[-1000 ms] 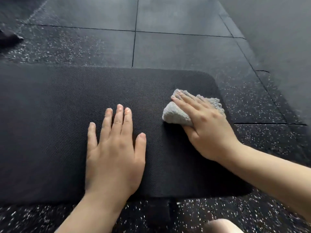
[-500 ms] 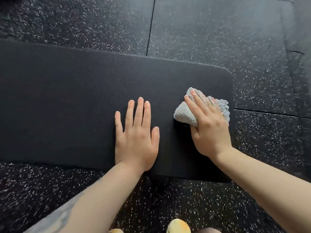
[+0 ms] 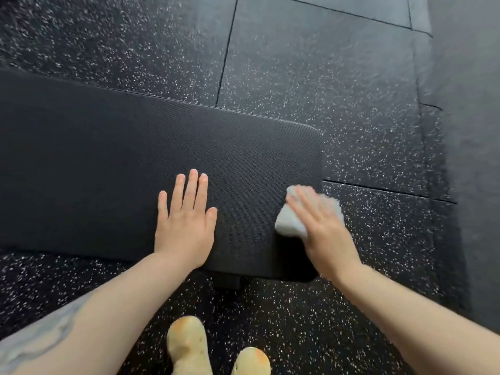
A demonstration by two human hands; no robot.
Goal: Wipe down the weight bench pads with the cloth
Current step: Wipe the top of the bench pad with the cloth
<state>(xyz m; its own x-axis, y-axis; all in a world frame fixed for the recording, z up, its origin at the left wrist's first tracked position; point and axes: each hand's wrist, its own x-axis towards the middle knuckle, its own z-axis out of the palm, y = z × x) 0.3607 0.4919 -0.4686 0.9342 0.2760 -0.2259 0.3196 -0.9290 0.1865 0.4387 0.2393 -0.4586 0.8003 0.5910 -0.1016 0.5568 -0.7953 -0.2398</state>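
Observation:
A black textured weight bench pad (image 3: 113,158) runs from the left edge to a rounded end at the right. My left hand (image 3: 185,223) lies flat on the pad, fingers straight and together. My right hand (image 3: 324,234) presses a bunched light grey cloth (image 3: 288,223) against the pad's right end near the front corner, fingers extended over it. The hand and cloth are motion-blurred. Part of the cloth sticks out past the pad's edge.
Black rubber floor tiles with white speckles (image 3: 324,77) surround the bench, with seams between them. My two feet in yellow footwear (image 3: 189,347) stand just in front of the pad. A dark bracket (image 3: 227,282) shows under the pad's front edge.
My right hand has slid the cloth rightward and toward the pad's near right corner. The left hand stays flat on the pad. The camera has tilted downward, bringing my feet into view.

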